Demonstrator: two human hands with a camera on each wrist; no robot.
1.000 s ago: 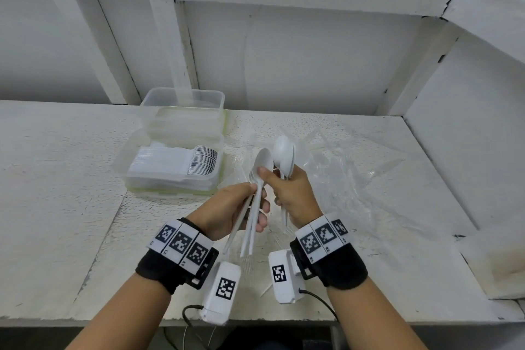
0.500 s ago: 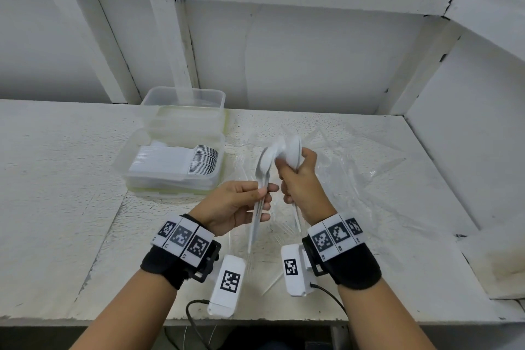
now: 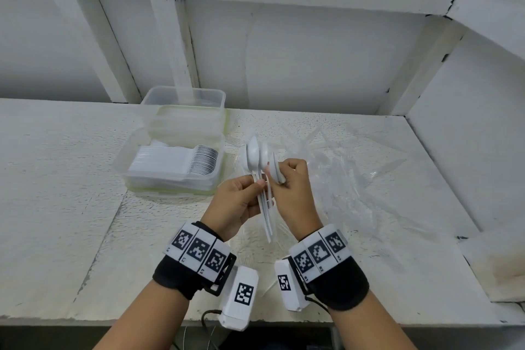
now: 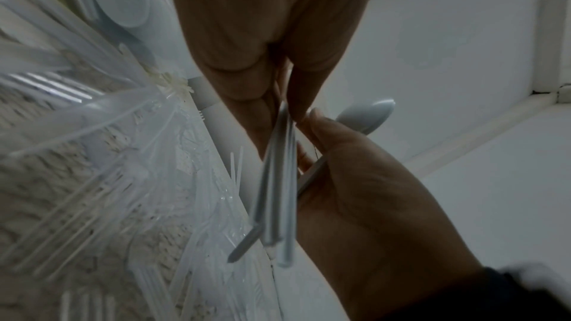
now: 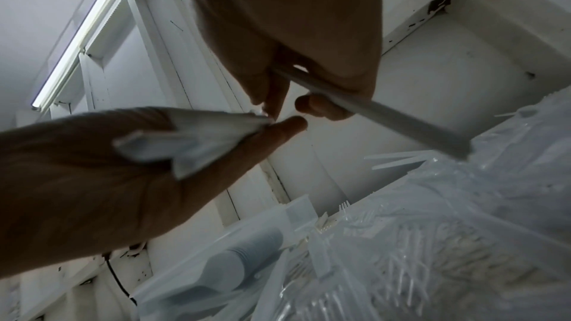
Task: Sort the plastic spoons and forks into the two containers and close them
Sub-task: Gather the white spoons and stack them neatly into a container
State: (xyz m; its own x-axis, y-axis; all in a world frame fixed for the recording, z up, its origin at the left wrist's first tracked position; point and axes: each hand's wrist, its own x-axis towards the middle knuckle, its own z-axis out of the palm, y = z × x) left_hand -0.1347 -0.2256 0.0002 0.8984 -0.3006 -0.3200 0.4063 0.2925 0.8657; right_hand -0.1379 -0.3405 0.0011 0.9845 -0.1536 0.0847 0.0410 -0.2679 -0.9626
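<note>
Above the table's middle, my left hand (image 3: 254, 189) pinches a bundle of white plastic spoons (image 3: 252, 158) by their handles (image 4: 278, 180), bowls pointing up. My right hand (image 3: 279, 176) is pressed against it from the right and grips more spoons (image 3: 275, 170); one spoon handle (image 5: 386, 116) crosses its curled fingers. A clear container (image 3: 129, 162) to the left holds a neat row of stacked spoons (image 3: 199, 162). Behind it a second clear container (image 3: 184, 99) stands on lids, and I see nothing in it. Clear plastic forks (image 5: 432, 253) lie in the crumpled plastic wrap.
The crumpled clear wrap (image 3: 355, 179) covers the table to the right of my hands. A white wall and beams close off the back and right side. The table's front edge (image 3: 85, 318) is near my wrists.
My right hand has come down and left against my left hand. The two groups of spoons now stand bunched together, a little further left and lower.
</note>
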